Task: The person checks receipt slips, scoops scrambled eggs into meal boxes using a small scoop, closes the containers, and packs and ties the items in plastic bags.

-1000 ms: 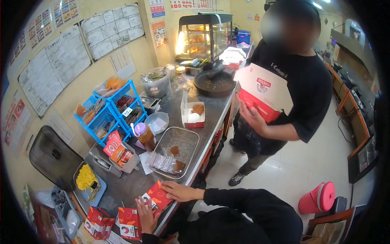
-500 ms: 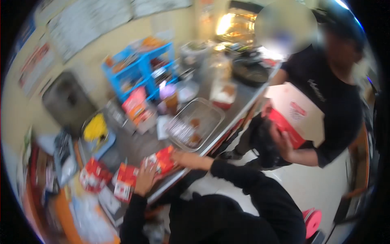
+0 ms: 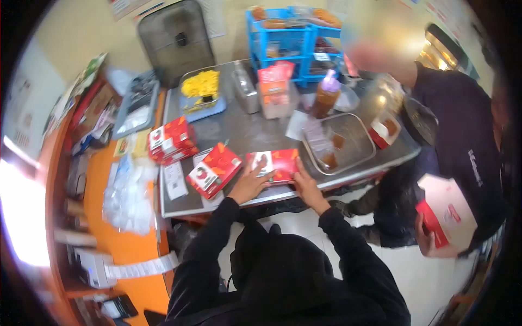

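A red and white cardboard food box (image 3: 278,164) lies at the front of the metal table, between my two hands. My left hand (image 3: 251,183) grips its left front side, fingers over the printed face. At the right end, my right hand (image 3: 306,183) holds the box, its thumb and fingers around the corner. Just left of my left hand sits another red food box (image 3: 215,170), on top of paper slips. Farther left, several more red boxes (image 3: 172,140) are stacked close together.
To the right stands a co-worker (image 3: 451,136) holding a large open carton (image 3: 446,212). On the metal table are a wire-rimmed tray (image 3: 356,157), a sauce bottle (image 3: 326,96), a yellow food tray (image 3: 201,87) and blue shelves (image 3: 283,41). Plastic bags (image 3: 129,195) lie on the orange counter (image 3: 138,293).
My view has swung left, and the picture is sharper. Both hands stay on the same box, which now lies squarer to me. The co-worker's carton is held lower.
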A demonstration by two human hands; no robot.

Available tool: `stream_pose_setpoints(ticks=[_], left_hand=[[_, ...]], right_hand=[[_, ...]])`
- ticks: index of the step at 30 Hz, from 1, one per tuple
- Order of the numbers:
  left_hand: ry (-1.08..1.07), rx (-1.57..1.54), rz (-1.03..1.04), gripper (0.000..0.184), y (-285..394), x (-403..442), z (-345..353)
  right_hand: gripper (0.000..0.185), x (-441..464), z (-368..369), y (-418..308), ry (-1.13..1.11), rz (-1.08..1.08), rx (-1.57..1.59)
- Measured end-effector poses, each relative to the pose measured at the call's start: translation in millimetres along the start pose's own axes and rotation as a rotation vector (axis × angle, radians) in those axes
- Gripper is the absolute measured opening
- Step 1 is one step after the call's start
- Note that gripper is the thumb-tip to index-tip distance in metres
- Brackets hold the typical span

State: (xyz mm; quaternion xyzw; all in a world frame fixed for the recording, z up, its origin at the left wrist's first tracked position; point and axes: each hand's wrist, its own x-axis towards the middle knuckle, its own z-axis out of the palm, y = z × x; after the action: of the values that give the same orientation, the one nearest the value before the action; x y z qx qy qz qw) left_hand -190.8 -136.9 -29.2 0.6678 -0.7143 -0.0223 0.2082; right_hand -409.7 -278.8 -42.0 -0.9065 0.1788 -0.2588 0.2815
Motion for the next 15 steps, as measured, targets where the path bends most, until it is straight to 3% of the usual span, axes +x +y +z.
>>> stream_pose_setpoints(ticks=[2,4,7,9,11,13,14,15], left_hand=[[0.166,0.171,-0.063,0.046,17.2,-1.0,5.2],[0.272,0.307,-0.217,0.044,40.4,-5.9,14.2],[0.558,0.004,-0.328,0.042,95.3,-44.4,6.8],[0.532,-0.164,-0.391,0.038,109.1,-95.2,9.5],[0.645,-0.226,-0.588,0.029,112.5,-146.7,6.6],[0.865,-0.245,-1.065,0.03,104.8,-204.6,18.6],[1.218,-0.322,-1.41,0.038,90.0,-236.9,46.9],[1.417,-0.243,-1.692,0.047,66.4,-274.5,68.3]], right_hand=[[0.038,5.6,1.9,8.5,-0.012,0.03,0.0],[0.036,16.4,7.7,10.1,0.049,-0.04,-0.018],[0.038,15.7,16.3,-7.6,0.153,-0.048,-0.076],[0.047,7.5,16.4,-23.1,0.202,0.002,-0.15],[0.054,2.2,13.3,-61.0,0.316,0.093,-0.187],[0.053,-1.6,7.2,-101.2,0.346,0.095,-0.137],[0.053,-6.0,8.5,-116.5,0.361,0.1,-0.113],[0.052,-11.5,14.0,-126.0,0.331,0.046,-0.089]])
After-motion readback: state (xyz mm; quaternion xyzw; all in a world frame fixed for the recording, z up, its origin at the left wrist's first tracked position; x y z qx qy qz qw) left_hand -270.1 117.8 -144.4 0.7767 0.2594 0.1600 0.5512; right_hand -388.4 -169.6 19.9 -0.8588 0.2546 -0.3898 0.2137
